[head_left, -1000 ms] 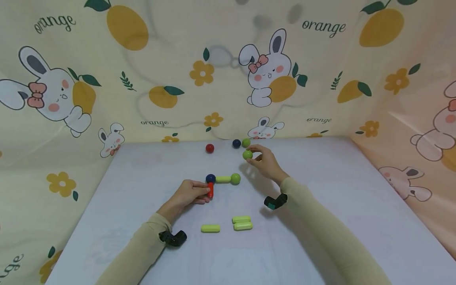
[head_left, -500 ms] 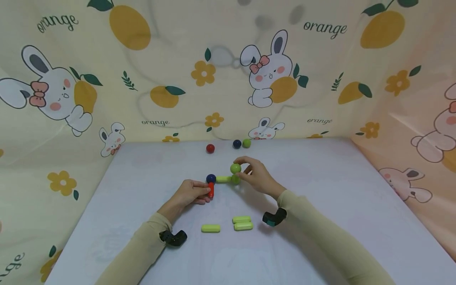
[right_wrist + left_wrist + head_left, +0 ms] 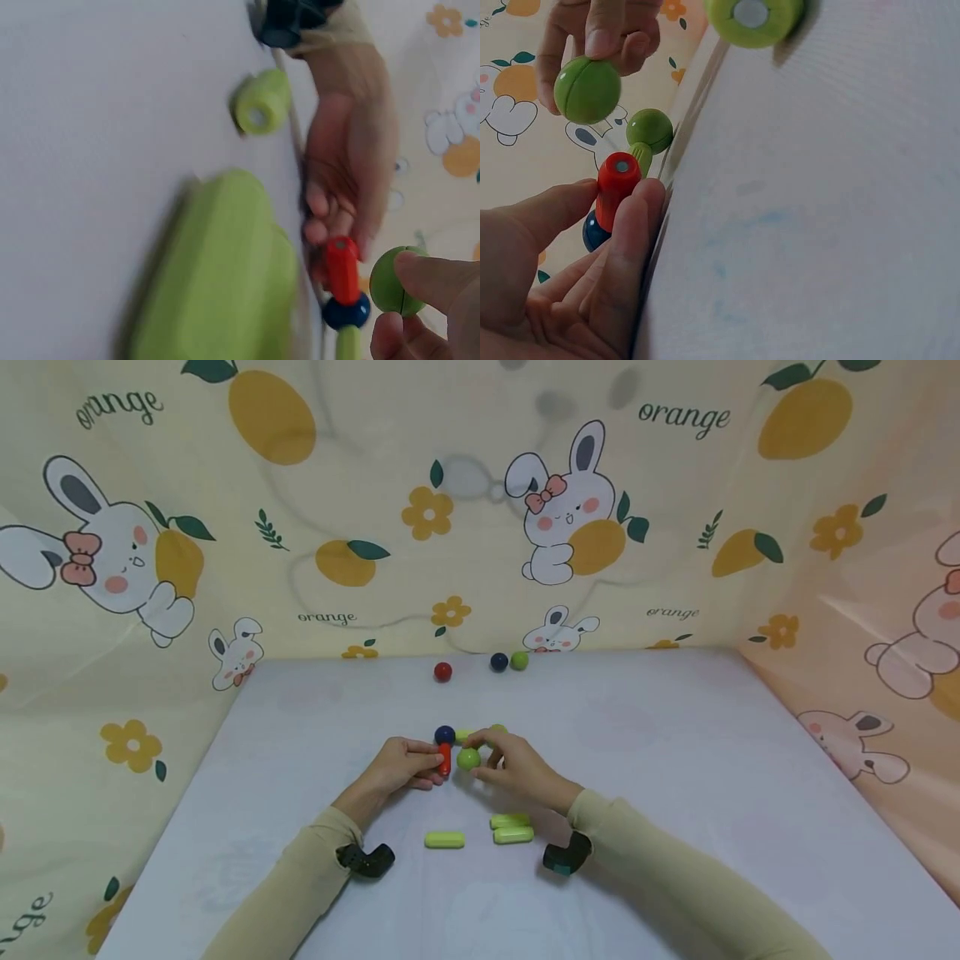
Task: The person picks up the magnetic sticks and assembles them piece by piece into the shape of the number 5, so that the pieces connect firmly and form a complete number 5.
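Observation:
My left hand [image 3: 399, 766] pinches a red rod [image 3: 445, 759] between thumb and fingers. The rod's far end meets a dark blue ball [image 3: 445, 736], from which a light green rod [image 3: 641, 155] leads to a green ball [image 3: 649, 130]. In the head view my right hand partly covers that rod and ball. A pale metal disc shows on the red rod's free end in the left wrist view. My right hand [image 3: 522, 768] pinches another green ball [image 3: 468, 759] just right of the red rod, apart from it in the left wrist view.
Nearer the front of the white table [image 3: 300, 710] lie a single light green rod [image 3: 445, 840] and two more light green rods [image 3: 513, 835] side by side. Along the back are a red ball [image 3: 443, 672], a dark blue ball [image 3: 499, 662] and a green ball [image 3: 520, 661].
My right hand has carried its green ball from the back of the table toward me and leftward, past the joined green ball, to beside the red rod. My left hand has stayed in place.

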Motion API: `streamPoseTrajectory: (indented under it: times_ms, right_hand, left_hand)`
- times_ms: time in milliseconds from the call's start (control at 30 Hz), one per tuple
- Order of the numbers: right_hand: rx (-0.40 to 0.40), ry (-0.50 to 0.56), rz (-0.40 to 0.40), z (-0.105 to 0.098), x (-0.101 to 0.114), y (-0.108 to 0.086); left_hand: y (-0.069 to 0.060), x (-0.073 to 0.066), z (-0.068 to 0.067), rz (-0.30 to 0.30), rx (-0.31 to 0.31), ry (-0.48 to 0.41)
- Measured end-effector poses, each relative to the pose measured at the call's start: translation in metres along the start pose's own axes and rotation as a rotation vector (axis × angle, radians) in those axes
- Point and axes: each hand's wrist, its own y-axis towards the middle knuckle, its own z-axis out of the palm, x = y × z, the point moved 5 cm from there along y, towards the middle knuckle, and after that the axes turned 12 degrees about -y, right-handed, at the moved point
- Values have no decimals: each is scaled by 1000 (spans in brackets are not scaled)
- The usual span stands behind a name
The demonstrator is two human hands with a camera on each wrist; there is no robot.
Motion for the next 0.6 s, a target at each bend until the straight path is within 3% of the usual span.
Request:
streamPoseTrajectory:
  times_ms: [267, 600]
  right_hand:
    - [116, 27, 15, 23, 10, -4]
    - [137, -20, -19, 35, 14, 0]
  left_hand:
    - [-1, -1, 0, -5, 0, 9]
    - [2, 1, -2, -5, -10, 24]
